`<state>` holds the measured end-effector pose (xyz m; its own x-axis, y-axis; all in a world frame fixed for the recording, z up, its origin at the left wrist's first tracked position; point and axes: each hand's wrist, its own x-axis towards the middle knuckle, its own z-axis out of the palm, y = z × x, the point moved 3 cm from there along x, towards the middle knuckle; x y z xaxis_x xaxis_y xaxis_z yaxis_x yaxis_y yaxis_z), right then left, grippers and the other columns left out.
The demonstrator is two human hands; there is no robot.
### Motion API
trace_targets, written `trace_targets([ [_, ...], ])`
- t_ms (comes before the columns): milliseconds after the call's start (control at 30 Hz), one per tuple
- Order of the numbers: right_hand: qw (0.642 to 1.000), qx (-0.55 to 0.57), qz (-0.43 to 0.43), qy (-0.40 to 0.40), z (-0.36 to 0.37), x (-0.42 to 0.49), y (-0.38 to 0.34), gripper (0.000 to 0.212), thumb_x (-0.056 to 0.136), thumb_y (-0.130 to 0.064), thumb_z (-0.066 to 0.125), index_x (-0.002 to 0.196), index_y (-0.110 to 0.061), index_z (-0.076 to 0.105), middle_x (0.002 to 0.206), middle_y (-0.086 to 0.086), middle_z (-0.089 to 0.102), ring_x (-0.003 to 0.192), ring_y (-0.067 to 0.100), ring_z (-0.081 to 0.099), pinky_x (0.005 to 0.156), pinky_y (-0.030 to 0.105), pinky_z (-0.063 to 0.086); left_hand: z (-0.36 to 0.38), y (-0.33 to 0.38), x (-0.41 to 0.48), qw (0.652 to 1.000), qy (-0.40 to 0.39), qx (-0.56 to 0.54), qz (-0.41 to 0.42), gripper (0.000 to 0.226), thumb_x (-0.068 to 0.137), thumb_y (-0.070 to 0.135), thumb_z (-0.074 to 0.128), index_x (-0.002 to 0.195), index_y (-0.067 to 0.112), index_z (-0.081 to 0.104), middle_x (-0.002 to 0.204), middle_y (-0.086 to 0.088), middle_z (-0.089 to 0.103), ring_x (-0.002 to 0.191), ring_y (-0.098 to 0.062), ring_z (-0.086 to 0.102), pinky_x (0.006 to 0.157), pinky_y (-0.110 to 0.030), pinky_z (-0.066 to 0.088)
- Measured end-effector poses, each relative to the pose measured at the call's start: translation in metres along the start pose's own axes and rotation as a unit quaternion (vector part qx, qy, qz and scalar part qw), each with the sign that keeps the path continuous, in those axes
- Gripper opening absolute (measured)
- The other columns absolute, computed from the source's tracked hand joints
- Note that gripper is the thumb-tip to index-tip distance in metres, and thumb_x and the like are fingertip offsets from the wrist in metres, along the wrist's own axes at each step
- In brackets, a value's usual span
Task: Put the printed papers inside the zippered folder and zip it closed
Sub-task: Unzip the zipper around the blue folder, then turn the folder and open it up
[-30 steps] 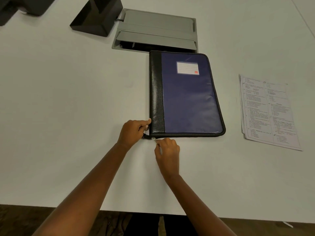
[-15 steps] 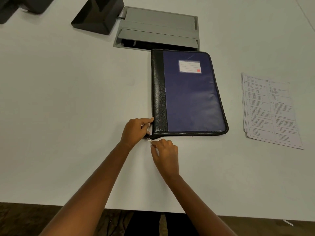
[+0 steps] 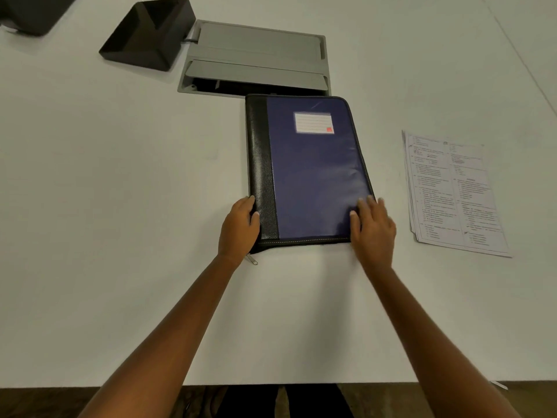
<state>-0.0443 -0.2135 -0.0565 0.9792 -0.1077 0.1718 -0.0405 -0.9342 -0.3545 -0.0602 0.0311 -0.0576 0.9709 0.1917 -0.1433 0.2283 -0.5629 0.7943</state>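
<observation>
the blue zippered folder (image 3: 313, 176) lies flat on the white table (image 3: 120, 206), left hand (image 3: 239, 227) gripping its near spine corner, right hand (image 3: 373, 227) resting with straight fingers on its near right corner, printed papers (image 3: 452, 191) stacked apart at right.

Left hand (image 3: 239, 229) grips folder (image 3: 313, 176); right hand (image 3: 373, 227) flat atop.

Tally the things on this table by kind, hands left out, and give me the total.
zippered folder: 1
stack of printed papers: 1
black angular objects: 2 (the far one is cut off by the frame edge)
grey flip-lid hatch: 1
Total: 5
</observation>
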Motion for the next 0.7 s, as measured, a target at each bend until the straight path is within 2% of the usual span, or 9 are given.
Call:
trace_targets([
  [67, 0.995, -0.051, 0.036, -0.080, 0.004, 0.019, 0.018, 0.052, 0.097, -0.033, 0.036, 0.141, -0.008, 0.025, 0.153, 0.013, 0.022, 0.143, 0.030, 0.010, 0.112, 0.057, 0.014, 0.006, 0.003, 0.004, 1.000, -0.019, 0.015, -0.005, 0.046, 0.097, 0.009, 0.043, 0.141, 0.003, 0.032, 0.150, -0.013, 0.033, 0.140, -0.024, 0.030, 0.113, -0.028, 0.024],
  [100, 0.991, -0.068, 0.039, -0.104, 0.005, 0.026, 0.024, 0.057, 0.097, -0.038, 0.033, 0.143, -0.009, 0.018, 0.155, 0.011, 0.015, 0.144, 0.029, 0.003, 0.113, 0.057, 0.009, 0.009, 0.005, 0.006, 0.999, -0.026, 0.023, -0.009, 0.049, 0.098, 0.011, 0.042, 0.143, 0.003, 0.027, 0.153, -0.013, 0.028, 0.142, -0.023, 0.025, 0.114, -0.028, 0.021],
  [267, 0.980, -0.065, 0.042, -0.180, 0.012, 0.051, 0.036, 0.064, 0.095, -0.046, 0.029, 0.145, -0.010, 0.009, 0.156, 0.010, 0.009, 0.144, 0.028, 0.000, 0.114, 0.056, 0.008, 0.015, 0.014, 0.017, 0.998, -0.028, 0.030, -0.044, 0.054, 0.098, 0.012, 0.042, 0.145, 0.003, 0.019, 0.156, -0.013, 0.019, 0.144, -0.024, 0.019, 0.114, -0.028, 0.018],
  [333, 0.979, -0.022, 0.053, -0.197, 0.014, 0.057, 0.033, 0.065, 0.096, -0.044, 0.031, 0.144, -0.007, 0.010, 0.155, 0.013, 0.012, 0.143, 0.030, 0.005, 0.114, 0.054, 0.013, 0.015, 0.016, 0.022, 0.998, -0.026, 0.032, -0.054, 0.055, 0.097, 0.011, 0.044, 0.145, 0.002, 0.019, 0.155, -0.014, 0.020, 0.144, -0.025, 0.019, 0.115, -0.029, 0.019],
  [400, 0.978, 0.043, 0.068, -0.192, 0.014, 0.063, 0.028, 0.062, 0.096, -0.040, 0.037, 0.142, -0.004, 0.016, 0.151, 0.018, 0.022, 0.139, 0.035, 0.020, 0.113, 0.053, 0.024, 0.014, 0.019, 0.029, 0.997, -0.021, 0.030, -0.065, 0.055, 0.096, 0.010, 0.046, 0.144, 0.000, 0.022, 0.153, -0.017, 0.024, 0.141, -0.028, 0.025, 0.114, -0.032, 0.022],
  [467, 0.976, 0.100, 0.083, -0.174, 0.013, 0.069, 0.022, 0.054, 0.095, -0.033, 0.042, 0.136, -0.001, 0.027, 0.141, 0.021, 0.037, 0.127, 0.037, 0.039, 0.105, 0.047, 0.036, 0.014, 0.022, 0.035, 0.996, -0.013, 0.024, -0.080, 0.053, 0.095, 0.009, 0.048, 0.142, -0.002, 0.027, 0.149, -0.019, 0.031, 0.137, -0.031, 0.033, 0.113, -0.036, 0.028],
  [567, 0.971, 0.152, 0.117, -0.144, 0.012, 0.080, 0.015, 0.041, 0.094, -0.024, 0.048, 0.124, 0.002, 0.041, 0.127, 0.023, 0.049, 0.114, 0.037, 0.049, 0.095, 0.042, 0.043, 0.015, 0.027, 0.043, 0.995, 0.004, 0.020, -0.100, 0.052, 0.094, 0.010, 0.050, 0.140, -0.002, 0.030, 0.145, -0.019, 0.037, 0.132, -0.033, 0.039, 0.108, -0.036, 0.033],
  [633, 0.965, 0.178, 0.146, -0.123, 0.011, 0.086, 0.014, 0.034, 0.092, -0.021, 0.053, 0.114, 0.004, 0.050, 0.115, 0.022, 0.056, 0.102, 0.034, 0.055, 0.086, 0.037, 0.045, 0.016, 0.028, 0.048, 0.993, 0.019, 0.023, -0.113, 0.045, 0.093, 0.011, 0.052, 0.133, -0.004, 0.039, 0.137, -0.022, 0.045, 0.123, -0.035, 0.047, 0.101, -0.036, 0.039],
  [700, 0.954, 0.209, 0.179, -0.115, 0.011, 0.093, 0.017, 0.021, 0.090, -0.021, 0.056, 0.090, 0.000, 0.057, 0.089, 0.017, 0.059, 0.079, 0.026, 0.055, 0.072, 0.031, 0.041, 0.017, 0.027, 0.052, 0.991, 0.036, 0.015, -0.128, 0.037, 0.092, 0.011, 0.054, 0.123, -0.005, 0.046, 0.127, -0.023, 0.052, 0.113, -0.036, 0.054, 0.095, -0.038, 0.044],
])
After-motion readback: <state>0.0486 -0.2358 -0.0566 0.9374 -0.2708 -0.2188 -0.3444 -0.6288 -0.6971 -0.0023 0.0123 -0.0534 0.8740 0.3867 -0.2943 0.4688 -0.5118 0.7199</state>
